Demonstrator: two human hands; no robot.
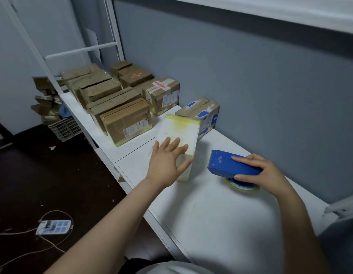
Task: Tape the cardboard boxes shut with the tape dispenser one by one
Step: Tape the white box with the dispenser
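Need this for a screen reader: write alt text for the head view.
A person's left hand rests on a white box on a table; the right hand grips a blue tape dispenser. Brown cardboard boxes stand behind.

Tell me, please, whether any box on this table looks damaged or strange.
Yes. The white box under the left hand has yellow stains at its far end and near corner. Behind it, the brown box carries torn scraps of blue tape. The right hand holds the tape dispenser.
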